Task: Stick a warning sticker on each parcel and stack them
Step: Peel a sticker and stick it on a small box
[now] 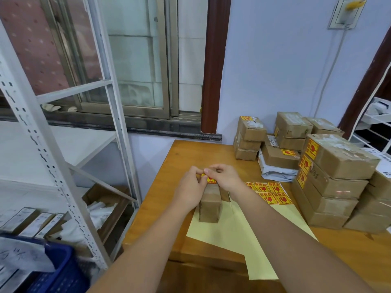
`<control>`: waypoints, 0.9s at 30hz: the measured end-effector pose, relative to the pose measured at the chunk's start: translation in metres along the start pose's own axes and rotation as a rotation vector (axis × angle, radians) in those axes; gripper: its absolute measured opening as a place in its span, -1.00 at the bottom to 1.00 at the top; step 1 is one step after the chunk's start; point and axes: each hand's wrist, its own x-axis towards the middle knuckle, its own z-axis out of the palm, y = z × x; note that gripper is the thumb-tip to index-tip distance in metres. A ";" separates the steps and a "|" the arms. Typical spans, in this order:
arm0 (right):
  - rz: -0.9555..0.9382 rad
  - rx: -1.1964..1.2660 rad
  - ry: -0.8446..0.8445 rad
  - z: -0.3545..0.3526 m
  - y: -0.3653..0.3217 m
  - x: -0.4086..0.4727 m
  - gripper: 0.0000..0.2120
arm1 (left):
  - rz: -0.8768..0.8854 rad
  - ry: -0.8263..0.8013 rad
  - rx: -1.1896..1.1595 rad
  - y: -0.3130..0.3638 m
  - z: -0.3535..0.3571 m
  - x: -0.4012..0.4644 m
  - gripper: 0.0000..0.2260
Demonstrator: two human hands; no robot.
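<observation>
While both hands are up at the far end of the small cardboard parcel (209, 205), the left hand (190, 187) and right hand (227, 178) pinch a red and yellow warning sticker (209, 179) between thumb and fingertips, so both sets of fingers are curled onto that sticker, not loose. The sticker sits right under the fingers, over the far top edge of the parcel. It has a red symbol on yellow; the line of print along its bottom is too small to read.

The parcel is a narrow brown box on the desk (175, 166), long axis running straight away from the person, near end facing the camera, far end under the fingers. It rests on a pale yellow backing sheet (228, 233) spread below the wrists.

Just right of the right-hand fingers, on the same sheet, is a sticker sheet (268, 192) with several identical red and yellow labels in two rows, print unreadable.

Further right of the fingers is a tall stack of parcels (334, 178), with the same warning stickers on the left-facing sides of the upper three boxes and some scribbled handwriting I can't make out. Beyond the fingers near the wall, a smaller stack (249, 138) has a sticker on its top box, and a box on a grey mailer bag (277, 172) has one too.

Left of the fingers, off the desk, is a white metal shelf (63, 144).
</observation>
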 end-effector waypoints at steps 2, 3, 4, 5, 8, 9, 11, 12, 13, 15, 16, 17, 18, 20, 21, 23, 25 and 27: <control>-0.006 0.039 -0.008 -0.001 0.003 0.000 -0.73 | -0.006 0.007 -0.015 -0.001 0.001 -0.001 -0.87; -0.002 0.049 -0.015 -0.002 0.002 -0.001 -0.76 | -0.007 0.009 -0.025 -0.001 0.002 -0.001 -0.87; 0.002 0.058 -0.018 -0.003 0.003 -0.001 -0.78 | -0.008 0.011 -0.038 -0.002 0.003 -0.001 -0.88; 0.010 0.069 -0.017 -0.004 0.004 0.000 -0.79 | -0.008 0.014 -0.046 -0.002 0.003 -0.002 -0.88; 0.038 0.110 -0.017 -0.004 0.007 0.004 -0.84 | -0.005 0.027 -0.073 -0.002 0.006 -0.002 -0.89; 0.039 0.117 -0.018 -0.004 0.008 0.004 -0.84 | -0.003 0.031 -0.077 -0.002 0.006 -0.002 -0.89; 0.028 0.123 -0.037 -0.005 0.009 0.005 -0.81 | 0.012 0.030 -0.056 -0.001 0.006 -0.002 -0.85; 0.021 0.125 -0.051 -0.006 0.008 0.003 -0.79 | 0.024 0.023 -0.028 -0.002 0.006 -0.002 -0.79; 0.019 0.135 -0.064 -0.007 0.009 0.002 -0.76 | 0.028 0.010 -0.001 -0.003 0.006 -0.003 -0.73; 0.042 0.173 -0.098 -0.008 0.012 0.002 -0.71 | 0.017 -0.002 0.036 -0.002 0.004 -0.005 -0.67; 0.065 0.212 -0.117 -0.008 0.014 0.001 -0.68 | 0.010 0.002 0.053 -0.002 0.004 -0.006 -0.67; 0.085 0.257 -0.142 -0.009 0.016 0.000 -0.64 | 0.005 0.006 0.064 0.000 0.003 -0.007 -0.66; 0.100 0.296 -0.162 -0.010 0.019 0.000 -0.60 | 0.002 0.008 0.072 0.000 0.003 -0.007 -0.66; 0.115 0.379 -0.202 -0.011 0.024 -0.003 -0.54 | -0.010 0.003 0.069 0.000 0.003 -0.007 -0.66; 0.119 0.435 -0.220 -0.012 0.027 -0.005 -0.51 | -0.016 -0.002 0.061 0.000 0.003 -0.006 -0.66; 0.114 0.541 -0.273 -0.014 0.036 -0.007 -0.42 | -0.017 -0.010 0.048 -0.002 0.004 -0.005 -0.66; 0.101 0.582 -0.334 -0.015 0.041 -0.010 -0.32 | -0.020 -0.007 0.041 -0.002 0.005 -0.005 -0.67; 0.086 0.597 -0.359 -0.014 0.042 -0.013 -0.20 | -0.034 -0.007 0.042 0.000 0.004 -0.006 -0.67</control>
